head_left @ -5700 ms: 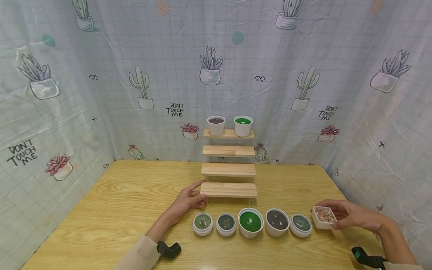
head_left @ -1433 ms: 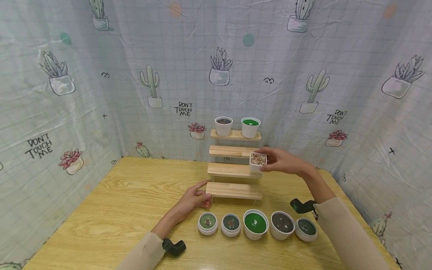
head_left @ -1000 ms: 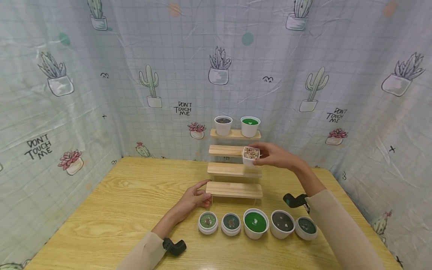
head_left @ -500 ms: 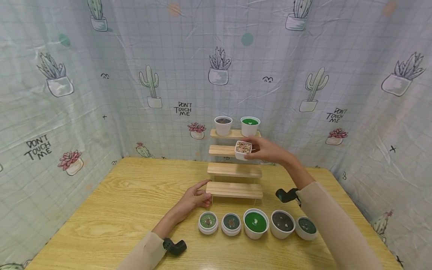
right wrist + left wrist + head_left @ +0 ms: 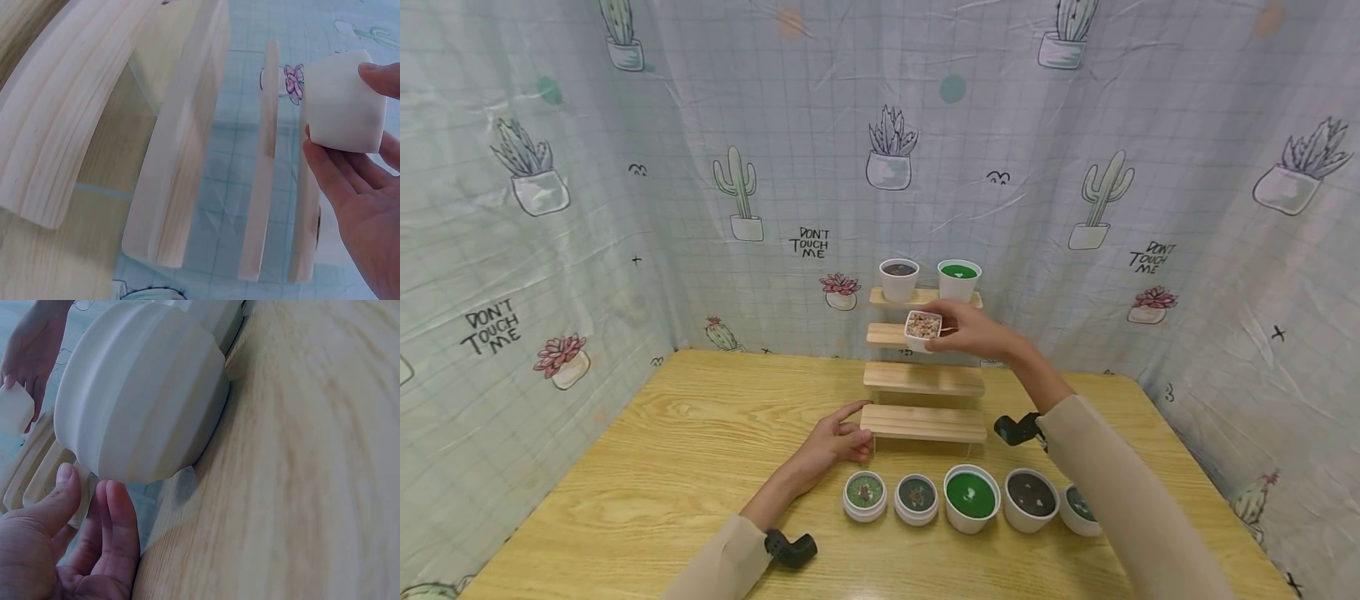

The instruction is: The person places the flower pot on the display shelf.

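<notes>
My right hand (image 5: 977, 332) grips a small square white pot (image 5: 922, 327) filled with pinkish-beige pebbles. It holds the pot upright in front of the third tier of a four-tier wooden display stand (image 5: 923, 422). The right wrist view shows the pot's plain wall (image 5: 344, 103) between thumb and fingers, beside the upper shelves. Down at the left end of the lowest shelf, my left hand (image 5: 831, 446) pinches the wood, index finger along the back and thumb at the front. A brown-filled white pot (image 5: 899, 283) and a green-filled one (image 5: 957, 283) stand on the top shelf.
Along the table front runs a row of round white pots: a light green one (image 5: 864, 496), a dark green one (image 5: 916, 498), a bright green one (image 5: 972, 497), a brown one (image 5: 1031, 500) and another (image 5: 1078, 510) partly behind my right sleeve. A cactus-print curtain (image 5: 805, 108) surrounds the wooden table (image 5: 700, 417).
My right hand has carried the square pot from the table's right side to the stand, lately shifting left and slightly up. My left hand stays at the lowest shelf's end.
</notes>
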Motion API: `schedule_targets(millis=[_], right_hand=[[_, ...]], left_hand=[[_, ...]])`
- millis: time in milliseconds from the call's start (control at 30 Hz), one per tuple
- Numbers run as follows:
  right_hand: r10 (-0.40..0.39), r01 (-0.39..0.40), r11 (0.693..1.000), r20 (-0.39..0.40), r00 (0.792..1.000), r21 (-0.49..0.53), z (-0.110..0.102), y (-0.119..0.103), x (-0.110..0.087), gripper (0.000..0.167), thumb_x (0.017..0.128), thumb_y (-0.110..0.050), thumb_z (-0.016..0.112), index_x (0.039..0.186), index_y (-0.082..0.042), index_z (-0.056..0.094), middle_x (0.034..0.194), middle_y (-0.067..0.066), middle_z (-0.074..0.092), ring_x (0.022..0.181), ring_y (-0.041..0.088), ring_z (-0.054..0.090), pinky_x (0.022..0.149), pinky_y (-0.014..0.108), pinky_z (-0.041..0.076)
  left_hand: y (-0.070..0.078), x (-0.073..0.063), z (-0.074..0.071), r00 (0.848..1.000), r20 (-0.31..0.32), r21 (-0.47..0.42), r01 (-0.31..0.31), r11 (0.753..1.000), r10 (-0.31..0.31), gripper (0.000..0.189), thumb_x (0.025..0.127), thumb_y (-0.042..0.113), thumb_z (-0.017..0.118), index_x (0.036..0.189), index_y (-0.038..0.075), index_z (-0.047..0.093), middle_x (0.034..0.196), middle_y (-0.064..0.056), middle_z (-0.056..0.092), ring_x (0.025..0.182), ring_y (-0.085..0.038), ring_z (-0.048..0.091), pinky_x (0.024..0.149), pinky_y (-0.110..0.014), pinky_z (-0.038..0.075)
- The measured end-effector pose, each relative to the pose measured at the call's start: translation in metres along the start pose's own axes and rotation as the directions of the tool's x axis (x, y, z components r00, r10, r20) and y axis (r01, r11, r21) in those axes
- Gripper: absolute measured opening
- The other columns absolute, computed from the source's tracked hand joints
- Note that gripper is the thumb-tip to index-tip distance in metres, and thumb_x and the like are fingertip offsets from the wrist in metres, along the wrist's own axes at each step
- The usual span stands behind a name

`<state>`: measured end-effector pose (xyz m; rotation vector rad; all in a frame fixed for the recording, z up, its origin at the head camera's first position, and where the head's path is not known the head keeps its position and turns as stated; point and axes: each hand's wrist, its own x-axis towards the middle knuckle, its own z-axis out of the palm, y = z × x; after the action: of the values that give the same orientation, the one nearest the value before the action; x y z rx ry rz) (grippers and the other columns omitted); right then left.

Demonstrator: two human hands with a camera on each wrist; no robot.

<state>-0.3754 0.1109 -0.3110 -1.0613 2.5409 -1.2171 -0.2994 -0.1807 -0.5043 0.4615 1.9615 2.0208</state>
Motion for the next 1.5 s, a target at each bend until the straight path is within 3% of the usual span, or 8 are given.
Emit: schedule_targets(millis=[133, 400, 867, 1500], right_hand=[[-0.001, 0.001, 1.000, -0.012, 1.000, 0.005, 0.003, 0.000, 0.006, 0.057, 0.093, -0.010, 0.073, 0.145, 0.000, 0.052, 0.125, 0.017, 0.063, 0.105, 0.023, 0.063, 0.087, 0.028, 0.054], [0.020, -0.018, 0.999, -0.048, 0.999, 0.050, 0.011, 0.000, 0.015, 0.062, 0.093, -0.007, 0.070, 0.147, 0.005, 0.041, 0.136, 0.025, 0.059, 0.121, 0.035, 0.062, 0.097, 0.037, 0.056], [0.019, -0.015, 0.999, -0.099, 0.995, 0.040, 0.024, 0.001, 0.029, 0.059, 0.093, -0.004, 0.071, 0.146, 0.005, 0.046, 0.137, 0.024, 0.058, 0.127, 0.037, 0.059, 0.108, 0.050, 0.051], [0.061, -0.056, 0.998, -0.152, 0.987, 0.038, 0.031, 0.005, 0.038, 0.060, 0.094, -0.010, 0.074, 0.148, -0.002, 0.049, 0.137, 0.021, 0.060, 0.125, 0.035, 0.060, 0.101, 0.044, 0.053]], left_hand=[[0.000, 0.000, 0.000, 1.000, -0.001, 0.000, 0.001, 1.000, -0.001, 0.075, 0.102, 0.021, 0.067, 0.164, 0.015, 0.026, 0.100, -0.005, 0.071, 0.090, -0.015, 0.068, 0.084, -0.031, 0.063], [0.001, -0.002, 0.001, 1.000, -0.004, -0.006, -0.001, 1.000, 0.001, 0.075, 0.101, 0.020, 0.068, 0.164, 0.015, 0.026, 0.099, -0.005, 0.071, 0.089, -0.015, 0.068, 0.084, -0.031, 0.063], [0.000, -0.002, 0.001, 1.000, -0.005, -0.006, 0.000, 1.000, -0.001, 0.075, 0.102, 0.019, 0.066, 0.164, 0.014, 0.025, 0.098, -0.004, 0.071, 0.089, -0.014, 0.068, 0.083, -0.030, 0.063], [0.004, -0.002, 0.003, 1.000, -0.008, -0.014, 0.009, 1.000, -0.010, 0.075, 0.101, 0.019, 0.068, 0.164, 0.015, 0.027, 0.098, -0.005, 0.071, 0.088, -0.013, 0.069, 0.083, -0.029, 0.062]])
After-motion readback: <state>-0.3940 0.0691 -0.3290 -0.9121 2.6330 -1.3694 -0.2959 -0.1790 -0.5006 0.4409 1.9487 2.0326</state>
